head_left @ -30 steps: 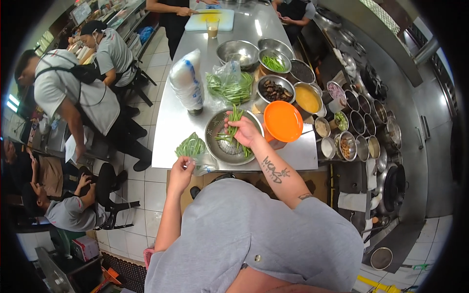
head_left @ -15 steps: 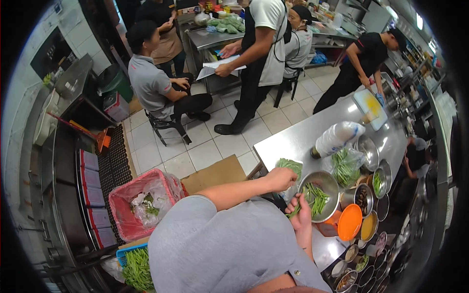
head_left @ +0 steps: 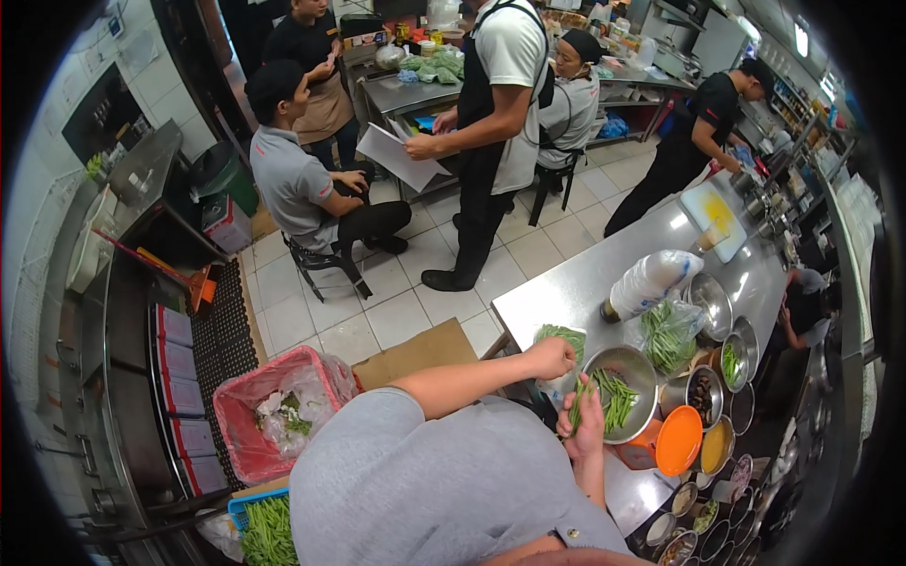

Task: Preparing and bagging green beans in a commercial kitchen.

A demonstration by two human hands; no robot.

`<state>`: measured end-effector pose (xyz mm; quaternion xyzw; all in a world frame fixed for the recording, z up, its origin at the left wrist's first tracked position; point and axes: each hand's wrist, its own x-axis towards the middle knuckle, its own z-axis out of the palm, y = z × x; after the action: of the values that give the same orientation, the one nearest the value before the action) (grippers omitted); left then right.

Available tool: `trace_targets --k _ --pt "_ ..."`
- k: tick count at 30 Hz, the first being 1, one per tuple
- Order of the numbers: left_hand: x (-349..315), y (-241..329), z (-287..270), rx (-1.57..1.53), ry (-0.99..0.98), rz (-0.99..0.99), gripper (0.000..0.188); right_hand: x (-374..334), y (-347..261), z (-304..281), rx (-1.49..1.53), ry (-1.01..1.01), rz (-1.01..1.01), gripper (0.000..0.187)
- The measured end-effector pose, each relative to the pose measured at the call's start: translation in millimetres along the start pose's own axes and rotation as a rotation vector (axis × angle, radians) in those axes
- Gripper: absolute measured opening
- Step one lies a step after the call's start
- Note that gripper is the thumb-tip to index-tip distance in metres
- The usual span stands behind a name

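Note:
My right hand (head_left: pixel 586 422) is closed round a small bunch of green beans (head_left: pixel 577 404) at the left rim of a steel bowl (head_left: pixel 648 399). Cut green bean pieces (head_left: pixel 618 401) lie inside that bowl. Just left of the bowl, my left hand (head_left: pixel 551 359) has its fingers pinched together near the top of the bunch; whatever is between them is too small to make out. Beyond the left hand, a clear plastic bag (head_left: pixel 557 387) with green pieces in it rests at the table edge. Another plastic bag of green beans (head_left: pixel 668 341) lies behind the bowl.
An orange lid (head_left: pixel 679 441) and several steel containers crowd the right. Wrapped cups (head_left: pixel 651 283) and a cutting board (head_left: pixel 714 222) are farther along the steel table (head_left: pixel 557 292). A red lined bin (head_left: pixel 236 429) and a blue basket of beans (head_left: pixel 238 514) stand left. Several people are nearby.
My right hand has turned and risen slightly, with the beans now more upright. My left hand has shifted slightly. The standing person's papers have tilted, and the person at the far right has moved away from the cutting board.

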<state>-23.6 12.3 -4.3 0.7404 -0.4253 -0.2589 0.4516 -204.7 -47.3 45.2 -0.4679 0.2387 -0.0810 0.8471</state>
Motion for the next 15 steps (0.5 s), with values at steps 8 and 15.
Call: trace_targets --k 8,15 --pt "8.8 5.2 -15.0 -0.134 -0.076 -0.161 0.024 23.2 -4.6 0.1 0.272 -0.061 0.134 0.048" --pt "-1.7 2.1 -18.7 0.075 -0.150 0.001 0.025 5.3 -6.0 11.9 0.208 -0.144 0.173 0.038"
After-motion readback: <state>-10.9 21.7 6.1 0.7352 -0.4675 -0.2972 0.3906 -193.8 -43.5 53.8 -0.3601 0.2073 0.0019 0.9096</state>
